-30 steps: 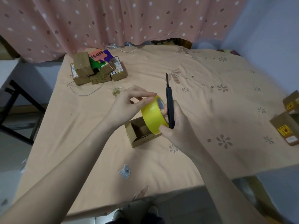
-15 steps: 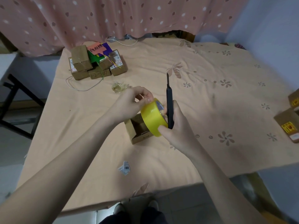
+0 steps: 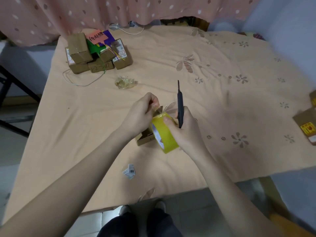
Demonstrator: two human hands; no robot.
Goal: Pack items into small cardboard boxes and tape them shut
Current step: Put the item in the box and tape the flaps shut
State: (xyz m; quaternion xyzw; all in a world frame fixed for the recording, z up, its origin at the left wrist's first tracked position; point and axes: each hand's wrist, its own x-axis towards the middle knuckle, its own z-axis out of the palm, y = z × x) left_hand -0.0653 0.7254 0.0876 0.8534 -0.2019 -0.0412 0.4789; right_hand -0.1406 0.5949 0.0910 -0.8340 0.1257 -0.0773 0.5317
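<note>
My right hand (image 3: 185, 129) grips a yellow tape roll (image 3: 162, 134) above the table, with a black utility knife (image 3: 179, 106) held upright in the same hand. My left hand (image 3: 140, 113) pinches the loose clear end of the tape (image 3: 159, 109) and holds it lifted off the roll. A small open cardboard box (image 3: 143, 139) lies on the cloth just beneath the roll, mostly hidden by my hands and the tape.
A pile of taped cardboard boxes (image 3: 95, 53) with coloured paper on top stands at the far left. A crumpled wad of tape (image 3: 125, 82) and a barcode label (image 3: 130, 171) lie on the peach cloth (image 3: 222, 100). More boxes (image 3: 306, 125) sit at the right edge.
My left hand went from feeling along the roll's top to pinching the tape end and peeling it up. The roll has tilted and dropped a little in my right hand.
</note>
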